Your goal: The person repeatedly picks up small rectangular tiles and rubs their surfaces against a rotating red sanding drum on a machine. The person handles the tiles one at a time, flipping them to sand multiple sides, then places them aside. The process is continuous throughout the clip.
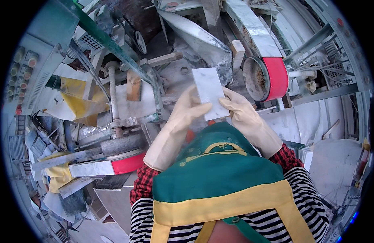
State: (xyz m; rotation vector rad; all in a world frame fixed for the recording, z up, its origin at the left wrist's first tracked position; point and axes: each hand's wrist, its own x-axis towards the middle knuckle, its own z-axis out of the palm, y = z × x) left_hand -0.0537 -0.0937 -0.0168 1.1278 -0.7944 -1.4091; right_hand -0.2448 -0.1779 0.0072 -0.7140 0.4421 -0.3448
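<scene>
Between my two hands I hold a flat rectangular white stone tile (209, 91) with faint grey marks, tilted in front of my green apron. My left hand (191, 106), in a cream rubber glove, grips the tile's left edge, its thumb lying on the face near the lower corner. On the opposite edge my right hand (237, 106), gloved the same way, pinches the tile with thumb and fingers. Most of the left fingers are hidden behind the tile. Just beyond my right hand is the rounded red end of a belt machine (276, 79).
A second belt (126, 163) with a red section runs at my left, beside a dark wheel (121, 145). Button panels stand at far left (27, 77) and far right (351, 44). A dusty metal chute (199, 36) lies ahead, with a green steel bar (110, 44) crossing at upper left.
</scene>
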